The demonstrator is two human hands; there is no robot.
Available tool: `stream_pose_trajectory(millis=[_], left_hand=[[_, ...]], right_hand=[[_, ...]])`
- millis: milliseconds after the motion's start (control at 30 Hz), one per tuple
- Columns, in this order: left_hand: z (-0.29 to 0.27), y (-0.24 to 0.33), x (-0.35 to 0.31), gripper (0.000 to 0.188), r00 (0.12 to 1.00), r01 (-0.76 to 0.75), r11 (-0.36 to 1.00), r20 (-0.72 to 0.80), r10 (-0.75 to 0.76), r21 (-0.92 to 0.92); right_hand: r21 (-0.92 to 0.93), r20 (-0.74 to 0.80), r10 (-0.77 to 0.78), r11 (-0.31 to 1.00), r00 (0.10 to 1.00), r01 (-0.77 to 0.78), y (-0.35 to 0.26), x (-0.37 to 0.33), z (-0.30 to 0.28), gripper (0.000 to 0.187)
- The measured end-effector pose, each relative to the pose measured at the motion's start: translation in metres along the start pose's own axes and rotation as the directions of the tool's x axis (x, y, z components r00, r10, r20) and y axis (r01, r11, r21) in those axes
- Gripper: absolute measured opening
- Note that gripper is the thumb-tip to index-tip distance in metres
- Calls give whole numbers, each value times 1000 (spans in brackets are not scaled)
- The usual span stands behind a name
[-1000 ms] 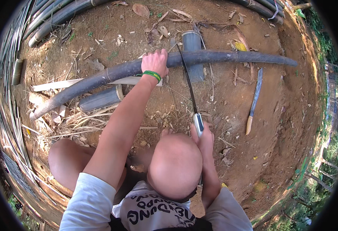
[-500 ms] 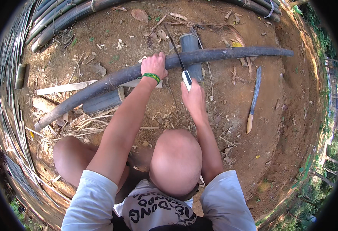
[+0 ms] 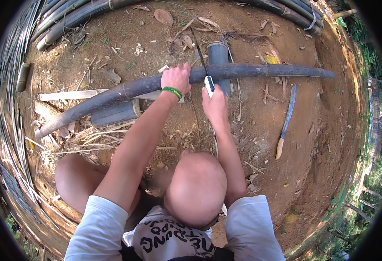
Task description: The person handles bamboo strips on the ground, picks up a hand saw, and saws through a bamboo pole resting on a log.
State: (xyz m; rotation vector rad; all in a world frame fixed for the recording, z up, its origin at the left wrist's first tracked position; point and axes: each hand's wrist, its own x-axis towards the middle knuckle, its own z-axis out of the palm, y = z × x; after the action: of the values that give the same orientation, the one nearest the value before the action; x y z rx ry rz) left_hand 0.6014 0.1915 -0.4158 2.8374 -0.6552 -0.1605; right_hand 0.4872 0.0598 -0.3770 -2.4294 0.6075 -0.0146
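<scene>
A long dark bamboo pole (image 3: 147, 84) lies crosswise before me, resting over two short bamboo sections. My left hand (image 3: 176, 80) grips the pole near its middle, fingers wrapped over the top; a green band circles that wrist. Just to the right, my right hand (image 3: 215, 103) is closed round the white and dark handle of a handsaw (image 3: 202, 55). Its narrow dark blade crosses the pole, pointing away from me. Beneath the pole are one bamboo section (image 3: 217, 53) behind the saw and another (image 3: 115, 114) at the left.
A machete (image 3: 288, 119) with a pale wooden handle lies on the dirt at the right. Dark bamboo poles (image 3: 76, 21) are stacked at the far side, and thin split strips (image 3: 15, 108) line the left. A flat pale slat (image 3: 71, 95) lies behind the pole.
My right hand has drawn the saw slightly nearer to me, its blade still across the pole. The left hand keeps its hold. The whole view has shifted a little.
</scene>
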Motion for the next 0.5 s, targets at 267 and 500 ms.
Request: stream_pose_trajectory(millis=[267,500], left_hand=[[0,-20,2,39,998,34,999,58,-35,17],[0,-20,-5,36,1000,21,1000,22,-22,8]], right_hand=[[96,136,143,983,980,-157,22,-149,-58,29],[-38,161,114,993,980,-109,15,-123,-49,32]])
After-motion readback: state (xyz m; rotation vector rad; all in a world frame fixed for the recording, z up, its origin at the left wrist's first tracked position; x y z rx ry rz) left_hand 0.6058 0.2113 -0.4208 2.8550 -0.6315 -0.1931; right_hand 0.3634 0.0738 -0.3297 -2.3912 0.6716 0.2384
